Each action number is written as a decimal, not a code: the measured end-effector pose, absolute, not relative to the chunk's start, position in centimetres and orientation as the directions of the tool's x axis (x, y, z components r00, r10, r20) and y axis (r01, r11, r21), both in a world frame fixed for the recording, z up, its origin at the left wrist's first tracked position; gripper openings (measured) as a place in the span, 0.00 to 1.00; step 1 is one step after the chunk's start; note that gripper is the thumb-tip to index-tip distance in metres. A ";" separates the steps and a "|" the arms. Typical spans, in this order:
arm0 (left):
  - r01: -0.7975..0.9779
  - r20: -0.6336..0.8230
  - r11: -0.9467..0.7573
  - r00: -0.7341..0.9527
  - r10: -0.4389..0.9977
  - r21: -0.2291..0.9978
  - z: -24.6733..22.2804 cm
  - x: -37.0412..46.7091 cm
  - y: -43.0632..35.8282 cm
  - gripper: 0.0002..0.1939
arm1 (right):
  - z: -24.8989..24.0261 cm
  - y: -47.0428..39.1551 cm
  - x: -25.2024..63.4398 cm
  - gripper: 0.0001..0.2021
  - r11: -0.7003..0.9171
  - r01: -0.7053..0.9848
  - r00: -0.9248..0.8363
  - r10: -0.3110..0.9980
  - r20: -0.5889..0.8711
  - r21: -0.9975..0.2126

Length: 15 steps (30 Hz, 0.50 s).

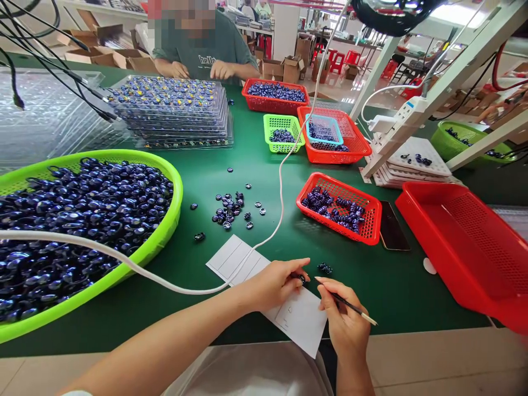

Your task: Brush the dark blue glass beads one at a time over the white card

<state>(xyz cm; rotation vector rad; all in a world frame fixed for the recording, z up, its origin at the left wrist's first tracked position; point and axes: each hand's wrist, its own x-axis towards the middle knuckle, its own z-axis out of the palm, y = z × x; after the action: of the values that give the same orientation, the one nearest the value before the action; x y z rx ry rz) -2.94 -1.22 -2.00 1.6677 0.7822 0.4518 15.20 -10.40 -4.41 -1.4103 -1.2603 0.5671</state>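
My left hand (pixel 280 283) is closed in a pinch on a small dark shiny part (pixel 301 278), with the index finger pointing out past it. In my right hand (pixel 344 313) is a thin dark stick (pixel 352 306) with a pale rear end, gripped like a pen. Its front end points at the part, though I cannot tell whether they touch. Beneath both hands lies a white printed sheet (pixel 303 322). A little cluster of dark parts (pixel 325 268) rests just beyond the fingertips. Further out, several loose blue-black parts (pixel 227 209) are scattered on the green table (pixel 264 242).
A large green basket (pixel 175 190) heaped with blue-black parts stands left. A white cable (pixel 193 290) crosses the sheet. At right are a red basket (pixel 373 223), a phone (pixel 391 226) and a red bin (pixel 445 258). Clear trays (pixel 185 124) are stacked before a co-worker (pixel 206 44).
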 end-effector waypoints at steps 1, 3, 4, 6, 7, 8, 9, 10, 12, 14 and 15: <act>0.244 -0.104 -0.095 0.690 0.716 0.965 -2.1 -2.9 -1.2 0.30 | -4.3 -10.4 15.2 0.05 0.175 0.336 0.347 0.891 0.294 -0.926; 0.256 -0.066 -0.130 0.639 0.766 0.958 -2.1 -3.3 -0.9 0.29 | -4.1 -10.5 15.2 0.06 0.170 0.250 0.434 0.860 0.268 -0.953; 0.293 -0.041 -0.167 0.591 0.805 0.942 -1.9 -3.7 -0.5 0.27 | -3.9 -10.5 15.3 0.06 0.165 0.208 0.489 0.836 0.249 -0.964; 0.437 0.029 -0.252 0.455 0.890 0.864 -1.3 -5.0 0.5 0.23 | -3.4 -10.4 15.6 0.08 0.154 0.140 0.604 0.770 0.208 -0.978; 0.536 0.072 -0.283 0.379 0.923 0.795 -1.0 -5.8 1.2 0.21 | -3.2 -10.4 15.9 0.09 0.151 0.118 0.655 0.731 0.191 -0.982; 0.637 0.123 -0.307 0.317 0.940 0.707 -0.8 -6.6 1.8 0.20 | -2.9 -10.4 16.1 0.10 0.150 0.101 0.698 0.694 0.177 -0.984; 0.730 0.165 -0.329 0.289 0.943 0.600 -0.7 -7.3 2.3 0.20 | -2.8 -10.4 16.3 0.11 0.148 0.088 0.730 0.663 0.165 -0.985; 0.809 0.185 -0.323 0.266 0.946 0.492 -0.7 -7.8 2.8 0.20 | -2.6 -10.3 16.5 0.11 0.144 0.077 0.751 0.643 0.152 -0.987; 0.897 0.217 -0.290 0.227 0.950 0.332 -1.0 -8.2 3.1 0.21 | -2.5 -10.3 16.7 0.12 0.128 0.063 0.773 0.621 0.129 -0.990; 0.913 0.231 -0.308 0.250 0.940 0.268 -1.3 -7.3 2.7 0.23 | -2.6 -10.2 16.7 0.13 0.112 0.052 0.781 0.615 0.110 -0.992; 0.900 0.232 -0.344 0.286 0.930 0.267 -1.4 -6.5 2.2 0.24 | -2.7 -10.1 16.7 0.13 0.110 0.047 0.783 0.613 0.105 -0.993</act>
<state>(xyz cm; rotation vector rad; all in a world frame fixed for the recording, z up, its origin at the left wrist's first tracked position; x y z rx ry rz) -6.51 2.25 -1.41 2.4510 1.7480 0.5356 16.66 -10.11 -2.65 -1.4172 -0.5787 0.4518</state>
